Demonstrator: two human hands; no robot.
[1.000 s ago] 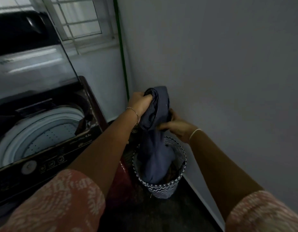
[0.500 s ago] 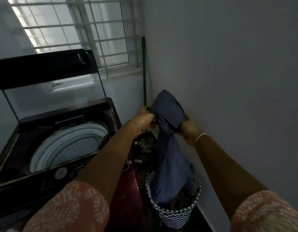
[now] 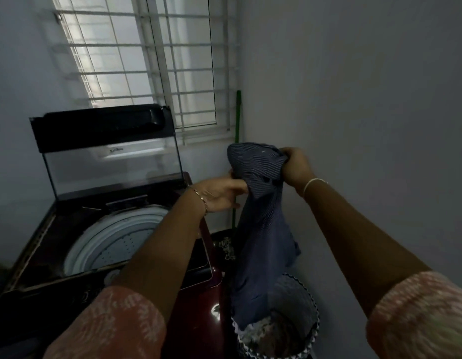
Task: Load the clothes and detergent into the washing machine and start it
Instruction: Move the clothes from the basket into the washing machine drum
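A dark blue striped garment (image 3: 261,229) hangs between my hands, its lower end still inside the laundry basket (image 3: 310,301) at the bottom right. My right hand (image 3: 296,167) grips the garment's top. My left hand (image 3: 219,194) holds its left edge, just right of the washing machine. The top-loading washing machine (image 3: 43,244) stands at the left with its glass lid (image 3: 110,161) raised and the white drum (image 3: 113,242) exposed. More clothes (image 3: 271,335) lie in the basket. No detergent is in view.
A barred window (image 3: 152,68) is behind the machine. A green pole (image 3: 237,117) leans in the corner. The grey wall (image 3: 367,99) runs close along the right. A small patterned item (image 3: 227,246) lies on the dark floor behind the basket.
Both hands have lifted the striped garment higher out of the basket and spread its top. The view has tilted up, showing more of the window and the raised lid.
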